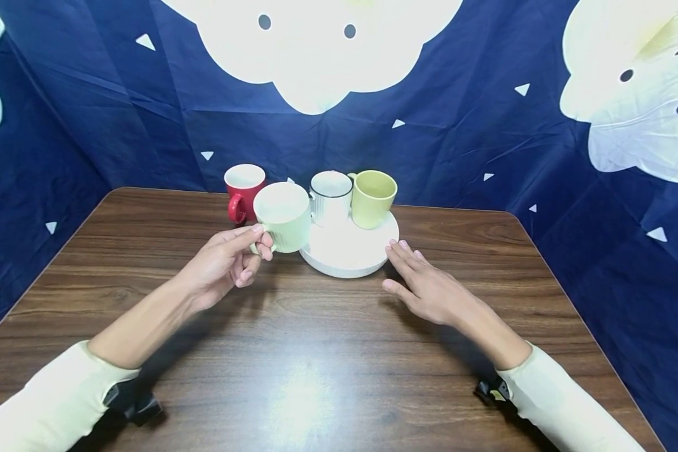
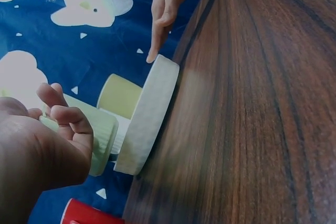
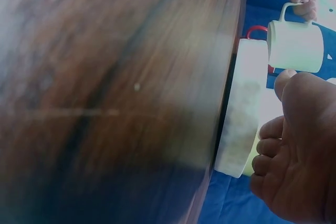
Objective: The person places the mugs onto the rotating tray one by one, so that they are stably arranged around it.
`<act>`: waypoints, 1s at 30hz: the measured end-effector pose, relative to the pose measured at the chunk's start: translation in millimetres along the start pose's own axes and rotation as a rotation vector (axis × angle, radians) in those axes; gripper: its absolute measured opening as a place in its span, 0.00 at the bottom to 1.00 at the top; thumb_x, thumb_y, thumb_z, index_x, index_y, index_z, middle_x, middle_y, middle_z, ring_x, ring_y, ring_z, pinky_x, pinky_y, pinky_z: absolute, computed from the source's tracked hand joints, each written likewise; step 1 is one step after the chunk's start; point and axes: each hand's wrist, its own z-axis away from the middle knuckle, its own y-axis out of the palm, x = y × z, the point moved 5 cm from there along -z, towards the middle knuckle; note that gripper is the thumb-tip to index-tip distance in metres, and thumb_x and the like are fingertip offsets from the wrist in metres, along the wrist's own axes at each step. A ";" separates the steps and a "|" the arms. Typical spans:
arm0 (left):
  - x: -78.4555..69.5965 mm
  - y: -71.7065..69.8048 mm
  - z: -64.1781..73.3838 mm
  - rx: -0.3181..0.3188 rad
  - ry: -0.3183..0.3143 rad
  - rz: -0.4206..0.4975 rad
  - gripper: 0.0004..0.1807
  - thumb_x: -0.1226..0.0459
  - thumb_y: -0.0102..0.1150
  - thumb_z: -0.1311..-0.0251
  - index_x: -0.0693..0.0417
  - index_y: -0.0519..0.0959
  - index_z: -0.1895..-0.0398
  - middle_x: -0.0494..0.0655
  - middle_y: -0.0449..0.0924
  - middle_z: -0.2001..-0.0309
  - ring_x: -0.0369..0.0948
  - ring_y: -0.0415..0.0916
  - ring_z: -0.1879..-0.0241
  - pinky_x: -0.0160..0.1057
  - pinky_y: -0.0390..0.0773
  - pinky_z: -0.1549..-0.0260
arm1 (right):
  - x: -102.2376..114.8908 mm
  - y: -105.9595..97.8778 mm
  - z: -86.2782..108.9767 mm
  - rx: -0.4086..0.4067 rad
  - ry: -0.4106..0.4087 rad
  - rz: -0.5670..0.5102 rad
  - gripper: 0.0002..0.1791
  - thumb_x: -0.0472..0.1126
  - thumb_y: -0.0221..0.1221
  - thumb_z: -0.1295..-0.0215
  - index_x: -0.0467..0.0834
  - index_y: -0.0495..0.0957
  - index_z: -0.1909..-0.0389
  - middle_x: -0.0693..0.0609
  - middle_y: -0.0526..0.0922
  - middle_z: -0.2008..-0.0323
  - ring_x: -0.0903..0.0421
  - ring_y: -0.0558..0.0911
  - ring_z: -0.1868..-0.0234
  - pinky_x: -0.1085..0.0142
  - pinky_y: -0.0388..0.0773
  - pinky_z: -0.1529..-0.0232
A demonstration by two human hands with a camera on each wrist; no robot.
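My left hand [image 1: 226,260] pinches the handle of a pale green mug [image 1: 285,220] and holds it upright, raised at the left edge of a round white tray [image 1: 344,271]. On the tray stand a white ribbed mug with a dark rim [image 1: 331,201] and a yellow-green mug [image 1: 374,198]. Beside the tray's right edge is my right hand [image 1: 429,289], its fingers straight and the fingertips at the rim; whether they touch cannot be told. In the left wrist view the pale green mug [image 2: 102,135] hides part of the white mug.
A red mug [image 1: 245,191] stands on the wooden table [image 1: 203,376] left of the tray, partly behind the pale green mug. A blue curtain with white cloud shapes [image 1: 457,138] hangs right behind the table's back edge.
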 end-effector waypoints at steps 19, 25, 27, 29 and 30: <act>0.5 10.8 -11.0 -0.012 -0.010 -0.009 0.19 0.53 0.51 0.09 0.51 0.86 0.57 0.36 0.89 0.66 0.33 0.69 0.83 0.29 0.69 0.80 | -1.4 2.4 0.4 0.020 0.010 -0.003 0.43 0.60 0.50 0.08 0.40 0.52 0.08 0.41 0.51 0.07 0.40 0.53 0.07 0.42 0.55 0.08; 1.1 13.2 -15.6 -0.012 -0.009 -0.004 0.19 0.53 0.50 0.09 0.52 0.85 0.56 0.36 0.88 0.67 0.33 0.69 0.83 0.29 0.69 0.80 | 0.5 2.5 0.4 0.027 0.006 0.000 0.43 0.61 0.48 0.08 0.40 0.52 0.08 0.41 0.51 0.07 0.40 0.54 0.07 0.41 0.56 0.08; 1.4 13.9 -17.6 -0.014 -0.008 -0.003 0.18 0.53 0.50 0.09 0.51 0.85 0.56 0.36 0.88 0.67 0.33 0.69 0.83 0.29 0.69 0.80 | 1.7 2.7 0.6 0.031 0.002 0.003 0.43 0.62 0.48 0.08 0.40 0.52 0.08 0.41 0.51 0.07 0.40 0.54 0.07 0.41 0.56 0.08; 2.0 14.2 -19.9 -0.016 -0.006 -0.002 0.18 0.53 0.50 0.09 0.51 0.85 0.56 0.36 0.88 0.67 0.33 0.69 0.83 0.29 0.69 0.80 | 2.9 2.7 1.5 0.034 0.001 0.005 0.43 0.62 0.48 0.08 0.40 0.52 0.08 0.41 0.51 0.07 0.41 0.54 0.07 0.41 0.56 0.08; 2.3 14.4 -21.1 -0.017 -0.006 -0.002 0.18 0.54 0.50 0.09 0.50 0.85 0.57 0.36 0.88 0.67 0.33 0.69 0.83 0.29 0.69 0.80 | 3.6 2.7 2.0 0.036 0.000 0.004 0.43 0.62 0.48 0.08 0.40 0.52 0.08 0.41 0.51 0.07 0.41 0.54 0.07 0.41 0.56 0.08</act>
